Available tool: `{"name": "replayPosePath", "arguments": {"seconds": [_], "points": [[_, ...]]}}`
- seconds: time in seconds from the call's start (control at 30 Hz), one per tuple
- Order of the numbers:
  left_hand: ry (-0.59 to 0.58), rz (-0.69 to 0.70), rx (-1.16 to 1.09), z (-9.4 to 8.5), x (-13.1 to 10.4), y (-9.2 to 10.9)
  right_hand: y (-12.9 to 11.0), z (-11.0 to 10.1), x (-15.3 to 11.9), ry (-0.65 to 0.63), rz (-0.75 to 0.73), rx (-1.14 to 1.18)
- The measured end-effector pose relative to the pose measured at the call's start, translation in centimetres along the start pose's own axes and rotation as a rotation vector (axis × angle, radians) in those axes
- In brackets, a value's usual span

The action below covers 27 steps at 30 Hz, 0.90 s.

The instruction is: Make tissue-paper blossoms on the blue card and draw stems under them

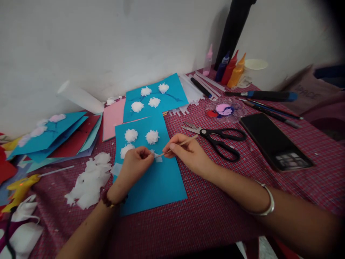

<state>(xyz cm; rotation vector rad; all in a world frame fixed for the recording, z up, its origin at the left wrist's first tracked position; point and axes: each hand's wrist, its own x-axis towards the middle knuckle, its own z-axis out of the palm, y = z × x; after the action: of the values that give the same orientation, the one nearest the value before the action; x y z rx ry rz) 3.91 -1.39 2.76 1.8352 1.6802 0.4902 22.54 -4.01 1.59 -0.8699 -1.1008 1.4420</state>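
My right hand (185,154) pinches a thin wooden stick (190,140), which slants down to the left. The stick's tip meets a small white tissue piece (159,158), and my left hand (136,163) is closed at that piece, thumb against forefinger. Both hands are over a blue paper sheet (153,192) lying on the table. White frilled tissue puffs (131,135) sit on the sheet's upper part, one partly covered by my left hand. Left of the sheet is a pile of cut white tissue (90,183).
Behind lies another blue sheet (169,99) with white puffs and a painted branch. Black-handled scissors (222,136) and a phone (272,140) lie to the right. A paint palette (225,109) and paint bottles (229,72) stand beyond. A yellow glue gun (23,190) is at far left.
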Motion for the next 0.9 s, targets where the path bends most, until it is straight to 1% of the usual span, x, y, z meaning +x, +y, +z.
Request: {"name": "replayPosePath", "arguments": {"seconds": [0.07,0.13,0.2,0.27,0.4,0.43,0.47,0.5,0.57,0.63,0.67,0.77,0.9], "points": [[0.01,-0.006,0.006,-0.1,0.1,0.0,0.1,0.0,0.0,0.021,-0.065,-0.083],[0.01,-0.016,0.015,-0.4,0.3,-0.1,0.0,0.0,-0.1,0.078,-0.154,-0.183],[-0.016,-0.036,-0.02,-0.7,0.4,-0.1,0.0,-0.1,-0.2,0.113,-0.222,-0.22],[-0.09,-0.081,-0.138,-1.0,0.5,-0.1,-0.2,0.0,-0.4,0.107,-0.255,-0.174],[-0.319,-0.244,-0.535,-1.2,0.4,0.1,-0.5,0.2,-0.6,0.11,-0.293,-0.079],[-0.351,-0.271,-0.603,-1.2,0.3,0.2,-0.6,0.1,-0.7,0.122,-0.304,-0.069],[-0.357,-0.28,-0.63,-1.1,0.3,0.3,-0.7,0.1,-0.7,0.135,-0.312,-0.06],[-0.338,-0.267,-0.61,-1.1,0.3,0.3,-0.8,0.0,-0.7,0.147,-0.316,-0.05],[-0.245,-0.206,-0.471,-1.1,0.3,0.4,-0.9,-0.1,-0.7,0.159,-0.308,-0.036],[-0.163,-0.148,-0.316,-1.1,0.4,0.5,-0.8,0.0,-0.6,0.143,-0.285,-0.036],[-0.142,-0.132,-0.261,-1.1,0.4,0.4,-0.7,0.0,-0.6,0.126,-0.27,-0.042],[-0.126,-0.113,-0.173,-1.0,0.5,0.3,-0.2,0.3,-0.5,0.056,-0.213,-0.08],[-0.131,-0.102,-0.129,-0.9,0.5,0.2,0.3,0.5,-0.3,-0.008,-0.155,-0.158]]}}
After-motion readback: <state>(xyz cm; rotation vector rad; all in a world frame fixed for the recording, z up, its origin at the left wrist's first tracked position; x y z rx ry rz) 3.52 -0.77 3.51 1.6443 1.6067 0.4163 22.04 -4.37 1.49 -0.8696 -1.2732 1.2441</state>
